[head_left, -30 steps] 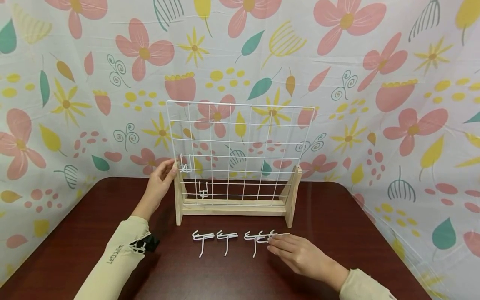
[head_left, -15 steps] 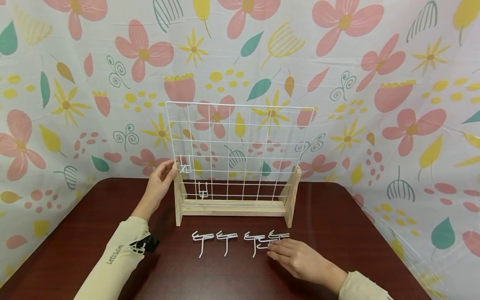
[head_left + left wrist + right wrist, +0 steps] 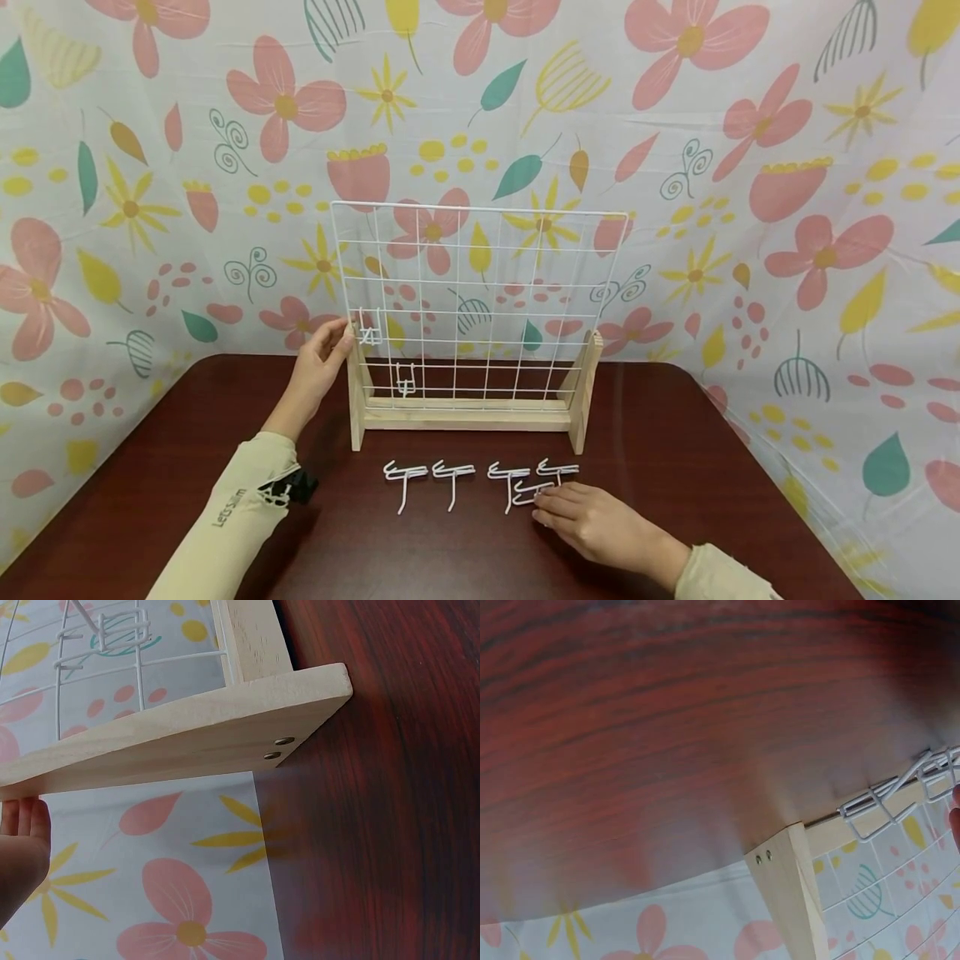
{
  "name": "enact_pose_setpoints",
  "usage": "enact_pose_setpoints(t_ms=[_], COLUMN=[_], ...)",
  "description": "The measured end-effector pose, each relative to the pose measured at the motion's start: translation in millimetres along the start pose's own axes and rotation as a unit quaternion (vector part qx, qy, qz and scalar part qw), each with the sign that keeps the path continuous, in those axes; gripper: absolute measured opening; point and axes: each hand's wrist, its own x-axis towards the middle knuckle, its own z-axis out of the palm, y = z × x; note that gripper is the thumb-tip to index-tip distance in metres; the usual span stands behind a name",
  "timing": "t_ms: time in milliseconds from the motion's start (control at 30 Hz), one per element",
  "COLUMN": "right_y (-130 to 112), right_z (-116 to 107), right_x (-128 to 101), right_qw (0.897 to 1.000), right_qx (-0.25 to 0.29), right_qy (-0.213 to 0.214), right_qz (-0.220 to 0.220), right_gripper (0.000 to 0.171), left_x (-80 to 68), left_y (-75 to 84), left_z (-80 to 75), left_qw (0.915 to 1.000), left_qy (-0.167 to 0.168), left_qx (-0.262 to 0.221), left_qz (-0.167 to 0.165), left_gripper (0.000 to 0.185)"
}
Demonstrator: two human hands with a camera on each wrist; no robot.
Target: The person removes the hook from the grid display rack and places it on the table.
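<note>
A white wire grid panel [image 3: 480,285] stands upright in a wooden stand [image 3: 465,421]. My left hand [image 3: 315,371] grips the top of the stand's left upright, fingertips at its edge in the left wrist view. Two white wire hooks hang low on the grid's left side: an upper hook [image 3: 371,336] and a lower hook [image 3: 406,387]. My right hand [image 3: 596,523] pinches another white wire hook [image 3: 523,497] just above the table; its far part is hidden by the fingers. Only the fingertips [image 3: 956,817] show at the right wrist view's edge.
Loose white hooks lie in a row before the stand: a left hook [image 3: 405,473], a second hook [image 3: 453,472], a third hook [image 3: 508,472] and a right hook [image 3: 558,469]. The dark red table [image 3: 420,558] reaches back to a flowered cloth [image 3: 675,275].
My right hand has drawn its hook slightly toward me, out from between the third and right hooks. My left hand has stayed on the upright.
</note>
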Motion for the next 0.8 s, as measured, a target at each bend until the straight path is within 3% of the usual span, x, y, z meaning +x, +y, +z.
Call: enact_pose_setpoints(t_ms=[800], right_y=[-8.1], right_z=[-0.5], right_x=[3.3], right_qw=[1.000], right_qx=[-0.014], right_qy=[-0.005], right_qz=[-0.019], right_gripper=[0.033], left_x=[-0.1], left_y=[1.1], left_z=[-1.2], left_qw=[0.9999], left_qy=[-0.005], left_qx=[-0.011], left_qz=[0.005], left_gripper=[0.043])
